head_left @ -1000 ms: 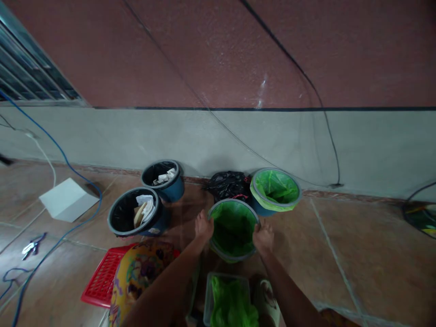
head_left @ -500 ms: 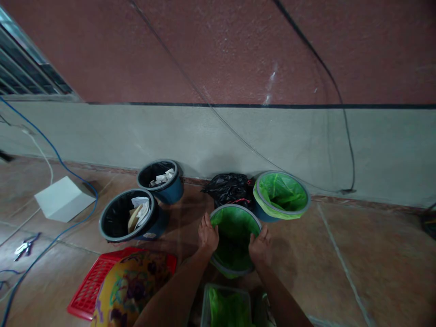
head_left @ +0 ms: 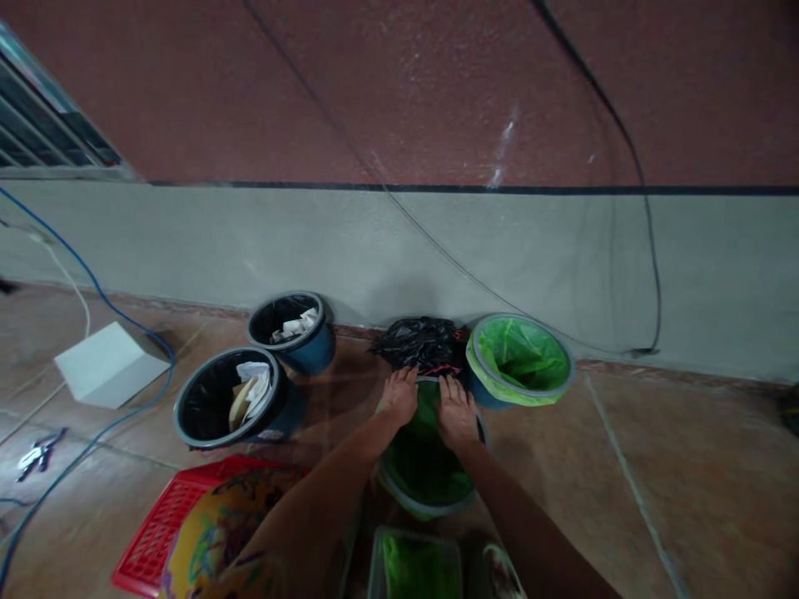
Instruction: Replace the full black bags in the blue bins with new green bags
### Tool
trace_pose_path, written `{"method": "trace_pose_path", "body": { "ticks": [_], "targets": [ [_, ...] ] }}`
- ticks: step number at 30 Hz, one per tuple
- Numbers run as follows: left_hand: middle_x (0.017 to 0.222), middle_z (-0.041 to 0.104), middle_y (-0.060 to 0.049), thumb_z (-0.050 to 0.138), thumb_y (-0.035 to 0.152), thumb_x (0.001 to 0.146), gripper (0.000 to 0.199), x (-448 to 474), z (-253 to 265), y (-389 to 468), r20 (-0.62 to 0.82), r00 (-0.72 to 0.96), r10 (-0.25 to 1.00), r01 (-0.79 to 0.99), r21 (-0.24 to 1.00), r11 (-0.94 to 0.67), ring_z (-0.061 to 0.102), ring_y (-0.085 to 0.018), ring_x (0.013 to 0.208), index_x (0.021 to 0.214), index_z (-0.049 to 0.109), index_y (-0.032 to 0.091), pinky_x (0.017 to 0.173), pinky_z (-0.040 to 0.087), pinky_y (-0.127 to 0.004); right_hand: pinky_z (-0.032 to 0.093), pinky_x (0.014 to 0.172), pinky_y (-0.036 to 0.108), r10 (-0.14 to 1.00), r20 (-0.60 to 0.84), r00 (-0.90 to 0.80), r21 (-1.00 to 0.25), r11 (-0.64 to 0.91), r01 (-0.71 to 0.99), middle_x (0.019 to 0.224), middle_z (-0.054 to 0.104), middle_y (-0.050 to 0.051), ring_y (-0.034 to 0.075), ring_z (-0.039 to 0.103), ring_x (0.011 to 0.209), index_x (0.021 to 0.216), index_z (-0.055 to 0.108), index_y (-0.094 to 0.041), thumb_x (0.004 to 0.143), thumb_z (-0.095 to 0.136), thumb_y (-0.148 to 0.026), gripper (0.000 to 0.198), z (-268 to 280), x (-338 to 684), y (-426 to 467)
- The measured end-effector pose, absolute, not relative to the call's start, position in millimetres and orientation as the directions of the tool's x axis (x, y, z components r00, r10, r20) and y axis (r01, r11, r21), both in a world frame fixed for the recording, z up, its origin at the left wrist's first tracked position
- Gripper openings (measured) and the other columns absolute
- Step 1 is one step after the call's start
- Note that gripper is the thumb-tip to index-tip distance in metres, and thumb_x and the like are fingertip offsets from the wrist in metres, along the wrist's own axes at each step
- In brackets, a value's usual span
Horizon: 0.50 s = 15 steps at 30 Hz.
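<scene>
A round bin lined with a green bag (head_left: 430, 470) stands on the floor in front of me. My left hand (head_left: 399, 398) lies over its far left rim, fingers stretched forward. On the far right part of the rim rests my right hand (head_left: 458, 412), its fingers also extended, palm down. Both thumbs are partly hidden. Just beyond my fingertips is a crumpled black plastic bag (head_left: 419, 343) against the wall. To the right stands another blue bin with a green liner (head_left: 524, 353) folded over its rim. Closer to me, a clear container (head_left: 416, 566) holds green plastic.
Two blue bins with black liners, a nearer one (head_left: 205, 408) and a farther one (head_left: 287, 316), hold papers at left. A red basket (head_left: 146, 532), a white box (head_left: 112, 364), keys (head_left: 41, 453) and a blue cable (head_left: 87, 266) lie farther left.
Both hands have moved from the bin's left and right sides to its far rim, closer together. The bin appears slightly nearer to me.
</scene>
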<state>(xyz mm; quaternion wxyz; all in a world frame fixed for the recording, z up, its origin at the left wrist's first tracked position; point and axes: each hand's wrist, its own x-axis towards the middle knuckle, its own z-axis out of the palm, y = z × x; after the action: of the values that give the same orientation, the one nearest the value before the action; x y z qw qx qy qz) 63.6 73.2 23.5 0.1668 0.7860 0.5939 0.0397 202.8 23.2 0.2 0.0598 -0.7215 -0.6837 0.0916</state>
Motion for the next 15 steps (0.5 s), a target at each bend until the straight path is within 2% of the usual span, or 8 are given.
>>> {"method": "trace_pose_path", "body": {
  "ticks": [3, 9, 12, 15],
  "targets": [
    [0.144, 0.049, -0.011, 0.035, 0.017, 0.093, 0.051, 69.1, 17.8, 79.1, -0.204, 0.384, 0.9, 0.909, 0.255, -0.33, 0.044, -0.026, 0.13, 0.143, 0.042, 0.015, 0.109, 0.036, -0.042, 0.022, 0.114, 0.05, 0.995, -0.095, 0.023, -0.163, -0.038, 0.986, 0.156, 0.032, 0.013, 0.027, 0.028, 0.142, 0.149, 0.033, -0.011, 0.092, 0.031, -0.015, 0.057, -5.6, 199.5, 30.2],
    [0.152, 0.039, -0.011, 0.026, 0.014, 0.095, 0.056, 73.0, -2.0, 68.5, -0.202, 0.34, 0.918, 0.934, 0.187, -0.304, 0.037, -0.026, 0.136, 0.15, 0.03, 0.016, 0.112, 0.031, -0.047, 0.021, 0.116, 0.051, 1.0, -0.014, -0.005, -0.091, 0.004, 0.996, 0.156, 0.032, 0.012, 0.026, 0.026, 0.143, 0.149, 0.033, -0.011, 0.089, 0.028, -0.008, 0.06, -21.7, 200.1, 26.5],
    [0.152, 0.038, -0.012, 0.026, 0.012, 0.094, 0.057, 74.9, -0.1, 71.2, -0.23, 0.324, 0.918, 0.939, 0.194, -0.283, 0.036, -0.026, 0.137, 0.151, 0.028, 0.016, 0.113, 0.029, -0.049, 0.022, 0.115, 0.051, 1.0, -0.015, -0.009, -0.088, 0.008, 0.996, 0.155, 0.033, 0.013, 0.028, 0.028, 0.142, 0.149, 0.033, -0.01, 0.09, 0.028, -0.009, 0.06, -20.9, 200.2, 30.5],
    [0.153, 0.036, -0.011, 0.034, 0.017, 0.093, 0.059, 72.4, 9.7, 75.4, -0.301, 0.313, 0.901, 0.938, 0.245, -0.244, 0.036, -0.028, 0.137, 0.151, 0.028, 0.022, 0.113, 0.028, -0.052, 0.023, 0.114, 0.05, 0.998, -0.06, -0.034, -0.115, 0.027, 0.993, 0.154, 0.035, 0.014, 0.027, 0.03, 0.141, 0.149, 0.034, -0.011, 0.088, 0.03, -0.008, 0.061, -13.4, 200.9, 34.6]
  ]
}}
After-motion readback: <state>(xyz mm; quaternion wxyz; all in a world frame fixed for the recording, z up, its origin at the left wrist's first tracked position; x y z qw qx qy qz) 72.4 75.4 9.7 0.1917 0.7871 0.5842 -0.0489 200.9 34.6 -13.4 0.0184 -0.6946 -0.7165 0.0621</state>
